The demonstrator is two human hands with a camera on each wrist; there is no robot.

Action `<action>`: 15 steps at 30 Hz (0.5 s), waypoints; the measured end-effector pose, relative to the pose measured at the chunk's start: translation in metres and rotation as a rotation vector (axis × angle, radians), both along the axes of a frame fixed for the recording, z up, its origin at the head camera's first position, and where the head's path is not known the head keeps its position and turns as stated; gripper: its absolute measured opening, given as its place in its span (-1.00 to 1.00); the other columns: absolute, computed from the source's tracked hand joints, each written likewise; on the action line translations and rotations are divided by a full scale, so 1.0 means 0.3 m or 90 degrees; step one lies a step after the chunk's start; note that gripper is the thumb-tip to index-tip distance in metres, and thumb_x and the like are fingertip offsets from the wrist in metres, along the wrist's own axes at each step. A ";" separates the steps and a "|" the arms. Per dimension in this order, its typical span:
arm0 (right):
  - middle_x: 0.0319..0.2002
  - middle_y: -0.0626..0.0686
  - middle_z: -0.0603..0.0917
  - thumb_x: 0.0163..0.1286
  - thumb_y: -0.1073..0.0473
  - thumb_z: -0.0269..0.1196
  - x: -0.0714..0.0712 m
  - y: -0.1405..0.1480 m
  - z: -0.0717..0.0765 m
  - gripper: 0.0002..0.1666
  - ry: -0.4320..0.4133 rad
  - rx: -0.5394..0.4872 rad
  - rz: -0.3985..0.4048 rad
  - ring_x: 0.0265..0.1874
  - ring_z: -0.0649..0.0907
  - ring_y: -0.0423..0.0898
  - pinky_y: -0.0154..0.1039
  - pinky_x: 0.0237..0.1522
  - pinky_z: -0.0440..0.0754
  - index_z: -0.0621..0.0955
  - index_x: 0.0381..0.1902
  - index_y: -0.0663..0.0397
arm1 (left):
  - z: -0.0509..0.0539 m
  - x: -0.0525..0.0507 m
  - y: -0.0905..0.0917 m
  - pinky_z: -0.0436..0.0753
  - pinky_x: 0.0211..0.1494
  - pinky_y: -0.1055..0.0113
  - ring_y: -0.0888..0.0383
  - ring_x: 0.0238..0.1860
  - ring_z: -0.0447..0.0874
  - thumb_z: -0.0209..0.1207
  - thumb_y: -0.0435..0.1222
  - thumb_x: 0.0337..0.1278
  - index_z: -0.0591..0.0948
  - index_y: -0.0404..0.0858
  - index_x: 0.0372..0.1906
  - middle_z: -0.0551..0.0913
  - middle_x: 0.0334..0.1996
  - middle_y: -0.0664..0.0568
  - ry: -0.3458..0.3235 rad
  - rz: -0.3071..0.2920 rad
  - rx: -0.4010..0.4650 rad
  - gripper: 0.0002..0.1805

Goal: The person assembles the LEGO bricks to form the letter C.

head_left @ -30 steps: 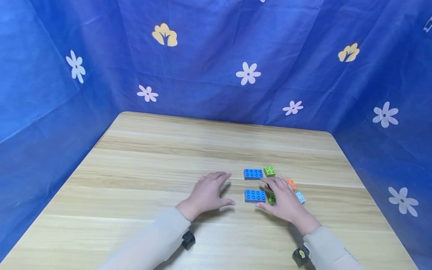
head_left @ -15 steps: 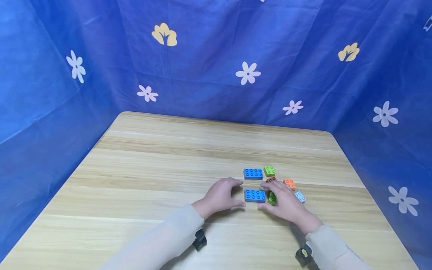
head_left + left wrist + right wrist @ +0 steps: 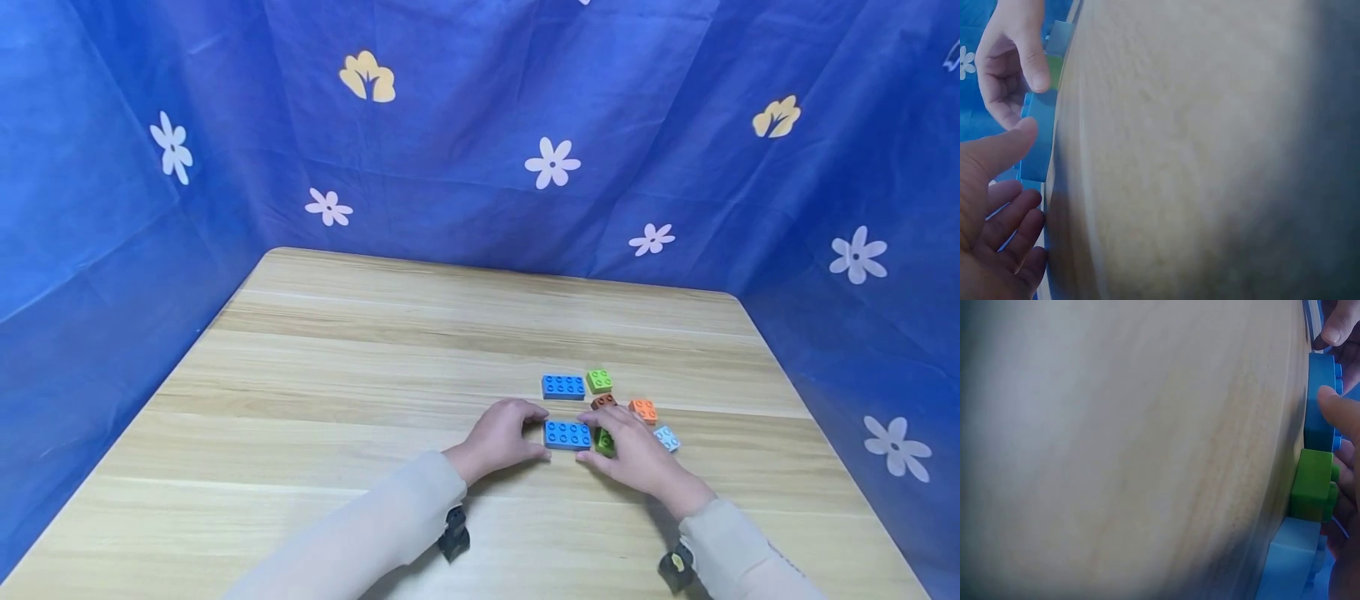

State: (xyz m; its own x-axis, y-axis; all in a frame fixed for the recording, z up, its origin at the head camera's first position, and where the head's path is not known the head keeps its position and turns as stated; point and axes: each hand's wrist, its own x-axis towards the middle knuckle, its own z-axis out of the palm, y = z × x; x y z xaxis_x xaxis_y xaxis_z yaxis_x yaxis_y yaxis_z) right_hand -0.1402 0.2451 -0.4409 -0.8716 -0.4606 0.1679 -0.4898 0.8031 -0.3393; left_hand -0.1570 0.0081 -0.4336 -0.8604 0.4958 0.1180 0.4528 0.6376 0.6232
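A blue eight-stud toy brick lies flat on the wooden table between both hands. At its left end, my left hand has thumb and fingers spread in a loose C around the brick's corner. My right hand straddles the right end likewise, thumb on the near side and index finger on the far side; firm contact cannot be made out. Beneath the right palm sits a dark green brick, partly covered. In the right wrist view the green brick adjoins the blue brick.
Behind lies a second blue brick with a lime green brick at its right. A brown brick, an orange brick and a light blue brick lie around the right hand. A blue curtain encloses the table.
The left hand has moved right and slightly nearer the front, up to the near blue brick's left end. The right hand has barely shifted, and the bricks have stayed in place.
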 end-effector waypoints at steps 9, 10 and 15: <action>0.09 0.12 0.57 0.14 -0.07 0.40 -0.002 0.003 -0.007 -0.44 0.001 -0.003 0.001 0.13 0.49 0.17 0.24 0.16 0.36 0.58 0.08 -0.03 | -0.019 -0.009 0.018 0.46 0.17 0.23 0.10 -0.04 0.62 0.48 -0.16 -0.19 0.67 -0.27 -0.06 0.70 -0.11 0.01 0.037 -0.005 -0.005 -0.50; 0.09 0.13 0.57 0.15 -0.06 0.40 -0.002 0.003 -0.007 -0.45 -0.002 -0.004 0.000 0.14 0.49 0.18 0.24 0.16 0.35 0.58 0.07 -0.03 | -0.019 -0.009 0.020 0.45 0.18 0.24 0.10 -0.04 0.62 0.48 -0.17 -0.18 0.67 -0.26 -0.06 0.70 -0.11 0.01 0.038 -0.004 -0.005 -0.51; 0.08 0.12 0.57 0.15 -0.05 0.40 -0.003 0.001 -0.005 -0.47 -0.007 -0.003 0.001 0.14 0.49 0.18 0.23 0.17 0.35 0.59 0.06 -0.03 | -0.019 -0.009 0.020 0.46 0.17 0.25 0.10 -0.02 0.61 0.46 -0.20 -0.15 0.68 -0.25 -0.07 0.69 -0.10 0.03 0.031 0.000 -0.001 -0.55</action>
State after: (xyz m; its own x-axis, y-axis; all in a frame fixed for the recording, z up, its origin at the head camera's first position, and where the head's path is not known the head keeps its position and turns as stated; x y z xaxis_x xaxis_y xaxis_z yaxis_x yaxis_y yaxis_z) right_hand -0.1410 0.2455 -0.4423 -0.8728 -0.4607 0.1610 -0.4870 0.8010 -0.3482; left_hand -0.1597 0.0142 -0.4393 -0.8536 0.4963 0.1583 0.4825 0.6385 0.5996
